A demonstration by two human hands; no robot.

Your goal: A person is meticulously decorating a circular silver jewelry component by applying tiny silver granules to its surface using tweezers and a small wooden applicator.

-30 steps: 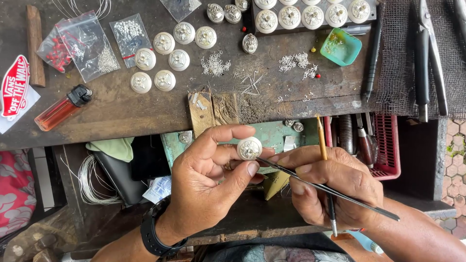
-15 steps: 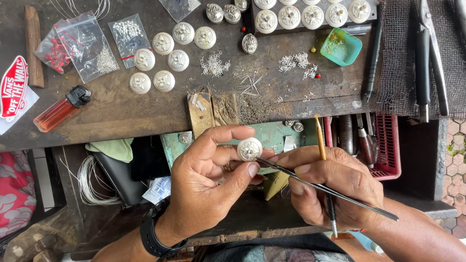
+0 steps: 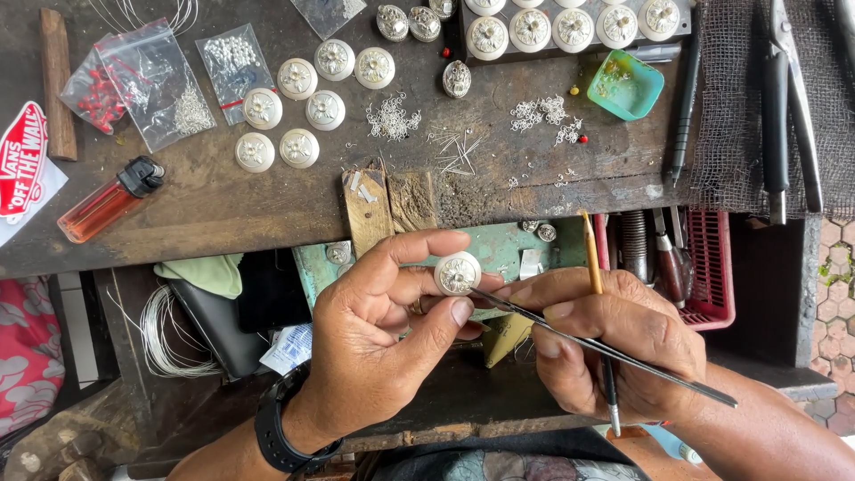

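My left hand [image 3: 383, 334] pinches a round white button-like disc [image 3: 458, 273] with silver filigree between thumb and fingers, above the lap edge of the workbench. My right hand [image 3: 614, 343] holds thin metal tweezers [image 3: 606, 346], whose tips touch the lower right of the disc. A yellow-handled brush [image 3: 595, 267] is also tucked through the right hand's fingers, pointing away from me. A black watch is on my left wrist.
Several similar white discs [image 3: 294, 111] lie on the dark wooden bench [image 3: 232, 205], more on a tray [image 3: 570, 27] at the back. Loose silver bits [image 3: 392, 118], plastic bags [image 3: 151, 80], an orange lighter [image 3: 107, 200], a teal dish [image 3: 625, 85], pliers [image 3: 788, 107] and a red basket [image 3: 704, 267] surround them.
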